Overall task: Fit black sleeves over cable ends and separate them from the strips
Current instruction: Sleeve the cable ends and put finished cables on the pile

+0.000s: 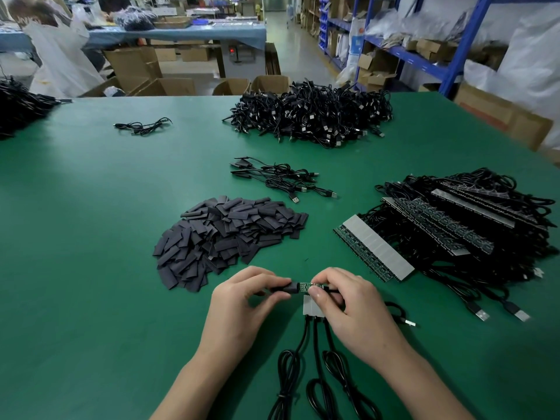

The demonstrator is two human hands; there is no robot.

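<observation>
While the green table (pixel 91 237) spreads under everything, cardboard boxes (pixel 269 83) stand beyond its far edge, and what they hold is hidden from me. Stacked strips (pixel 375 253) lie to my right, and the heap of black sleeves (pixel 230 228) lies left of them. My left hand (pixel 242 301) pinches one sleeve (pixel 283 288) against the cable end (pixel 307 286), which my right hand (pixel 354 310) pinches. Its fingers partly cover the strip piece (pixel 310 307) just below.
</observation>
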